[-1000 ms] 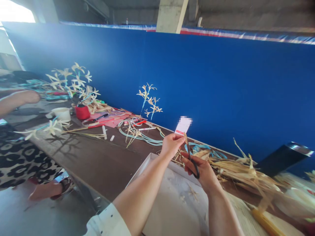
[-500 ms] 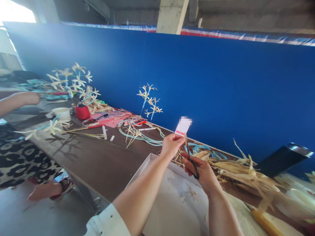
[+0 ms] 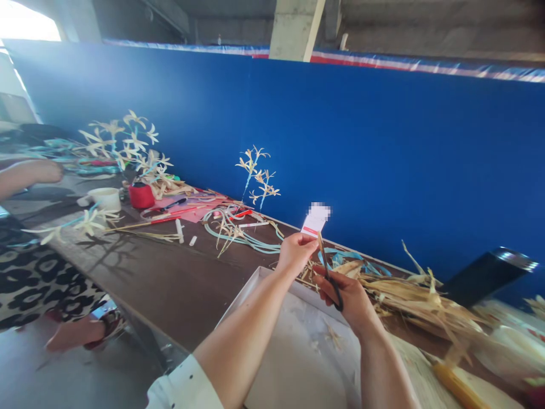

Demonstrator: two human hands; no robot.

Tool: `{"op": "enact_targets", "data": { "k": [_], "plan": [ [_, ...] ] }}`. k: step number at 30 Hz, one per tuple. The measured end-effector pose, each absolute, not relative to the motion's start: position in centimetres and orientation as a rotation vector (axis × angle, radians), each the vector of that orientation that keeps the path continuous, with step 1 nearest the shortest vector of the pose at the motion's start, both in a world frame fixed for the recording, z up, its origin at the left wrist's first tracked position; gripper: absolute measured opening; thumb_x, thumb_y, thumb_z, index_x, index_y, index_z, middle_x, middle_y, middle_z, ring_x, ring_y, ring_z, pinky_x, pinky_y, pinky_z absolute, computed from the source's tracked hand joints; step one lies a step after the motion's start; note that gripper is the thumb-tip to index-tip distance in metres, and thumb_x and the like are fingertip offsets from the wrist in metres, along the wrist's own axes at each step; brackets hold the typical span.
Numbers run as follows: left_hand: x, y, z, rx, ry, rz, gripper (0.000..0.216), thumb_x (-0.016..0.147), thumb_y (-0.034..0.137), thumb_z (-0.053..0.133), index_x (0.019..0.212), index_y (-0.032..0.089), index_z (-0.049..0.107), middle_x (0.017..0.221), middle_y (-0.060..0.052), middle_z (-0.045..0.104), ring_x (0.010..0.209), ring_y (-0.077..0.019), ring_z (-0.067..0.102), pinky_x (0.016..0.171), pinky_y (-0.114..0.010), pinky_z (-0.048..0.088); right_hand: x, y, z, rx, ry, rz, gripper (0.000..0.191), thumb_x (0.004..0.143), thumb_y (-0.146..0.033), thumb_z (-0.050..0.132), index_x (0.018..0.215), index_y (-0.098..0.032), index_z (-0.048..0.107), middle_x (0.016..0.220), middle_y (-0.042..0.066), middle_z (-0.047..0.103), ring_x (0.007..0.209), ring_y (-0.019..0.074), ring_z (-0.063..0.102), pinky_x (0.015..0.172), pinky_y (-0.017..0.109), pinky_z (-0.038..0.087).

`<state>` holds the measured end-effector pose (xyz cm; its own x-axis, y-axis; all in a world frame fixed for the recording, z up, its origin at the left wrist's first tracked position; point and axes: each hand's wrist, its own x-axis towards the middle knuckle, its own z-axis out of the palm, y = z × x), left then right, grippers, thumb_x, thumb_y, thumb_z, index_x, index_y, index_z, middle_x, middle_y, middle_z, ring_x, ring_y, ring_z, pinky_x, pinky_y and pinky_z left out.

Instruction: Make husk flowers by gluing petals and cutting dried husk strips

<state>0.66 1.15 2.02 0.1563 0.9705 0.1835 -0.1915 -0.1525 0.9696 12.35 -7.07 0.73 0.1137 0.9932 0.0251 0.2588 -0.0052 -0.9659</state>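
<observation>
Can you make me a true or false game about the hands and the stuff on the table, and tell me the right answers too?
1. The right hand is holding scissors. True.
2. The left hand is lying flat with its fingers spread wide. False: its thumb and fingers are pinched together near the tips of the scissors.
3. Dry, pale husks lie to the right of the right hand. True.
4. The wall behind the table is yellow. False: it is blue.
5. The cup is bright green. False: it is whitish.
6. A red, rounded thing is beside the cup. True.
</observation>
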Motion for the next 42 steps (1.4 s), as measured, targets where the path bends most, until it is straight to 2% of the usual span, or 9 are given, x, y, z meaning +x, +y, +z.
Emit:
{"op": "enact_targets", "data": {
  "k": [4,9,29,33,42],
  "plan": [
    [0.68,1.06,2.19,1.241,0.879,1.277,0.012,0.068,0.023,0.06,0.072,0.012,0.063,0.066,-0.003,0.062,0.051,-0.007,0.049,0.051,-0.019,0.04,12.55,-6.88,0.42,-1.449,-1.306,0.974,0.059,0.06,-0.049,0.07,0.106,-0.013,0.065,0.051,-0.001,0.053,0.045,0.0102,0.043,0.045,0.024,0.033],
    [0.71,0.96,2.3,1.218,0.873,1.277,0.012,0.068,0.023,0.061,0.072,0.012,0.063,0.066,-0.003,0.062,0.051,-0.0067,0.049,0.051,-0.018,0.04,12.71,-6.76,0.24,-1.449,-1.324,0.989,0.058,0.065,-0.046,0.068,0.112,-0.012,0.061,0.051,-0.001,0.053,0.045,0.0101,0.042,0.045,0.024,0.032],
    [0.68,1.19,1.81,1.207,0.843,1.269,0.017,0.067,0.03,0.062,0.071,0.013,0.063,0.067,-0.003,0.062,0.051,-0.0065,0.05,0.05,-0.017,0.039,12.09,-6.97,0.73,-1.513,-1.296,0.956,0.059,0.063,-0.05,0.067,0.108,-0.013,0.063,0.049,-0.002,0.052,0.043,0.0106,0.042,0.044,0.024,0.034],
    [0.65,1.1,1.84,1.21,0.843,1.261,0.02,0.068,0.034,0.062,0.071,0.014,0.062,0.067,-0.003,0.062,0.051,-0.0069,0.05,0.049,-0.018,0.04,12.21,-6.9,0.62,-1.504,-1.331,0.959,0.057,0.063,-0.048,0.068,0.108,-0.014,0.063,0.048,-0.002,0.052,0.043,0.0101,0.042,0.044,0.024,0.034],
    [0.8,1.21,1.63,1.318,0.878,1.262,0.016,0.068,0.03,0.06,0.07,0.014,0.061,0.062,-0.001,0.059,0.051,-0.0077,0.05,0.05,-0.019,0.039,12.27,-6.92,0.56,-1.478,-1.292,0.946,0.054,0.064,-0.042,0.069,0.109,-0.013,0.063,0.051,-0.001,0.055,0.045,0.0101,0.044,0.045,0.024,0.035]
  ]
}}
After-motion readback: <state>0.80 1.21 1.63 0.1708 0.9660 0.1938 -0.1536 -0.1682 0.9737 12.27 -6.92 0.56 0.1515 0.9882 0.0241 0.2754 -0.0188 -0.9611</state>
